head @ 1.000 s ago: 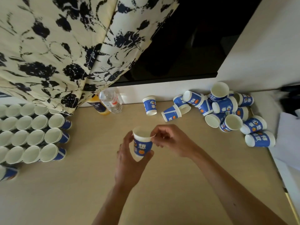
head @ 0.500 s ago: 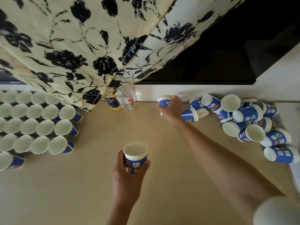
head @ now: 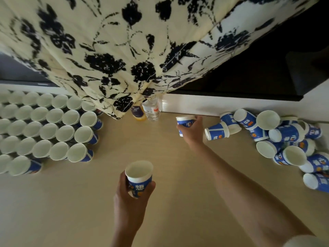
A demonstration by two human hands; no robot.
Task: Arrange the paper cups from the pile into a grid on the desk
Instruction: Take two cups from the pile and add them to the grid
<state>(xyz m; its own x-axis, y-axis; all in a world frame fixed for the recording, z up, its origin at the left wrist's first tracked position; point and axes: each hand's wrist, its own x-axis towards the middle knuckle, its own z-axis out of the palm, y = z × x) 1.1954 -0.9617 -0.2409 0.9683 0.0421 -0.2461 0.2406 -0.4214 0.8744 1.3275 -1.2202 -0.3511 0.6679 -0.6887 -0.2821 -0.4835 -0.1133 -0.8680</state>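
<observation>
1. as i watched the head view, left hand [head: 132, 195] gripped the first cup [head: 139, 172] above the desk [head: 178, 202]; right hand [head: 192, 133] curled round a second cup [head: 185, 123] near the pile [head: 284, 138].
2. i judged a hurried placement could topple the grid [head: 48, 129] edge.

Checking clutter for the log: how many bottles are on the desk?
2. A dark-labelled bottle with orange liquid and a clear bottle stand side by side at the back edge of the desk, under the curtain hem. The curtain could hide more.
</observation>
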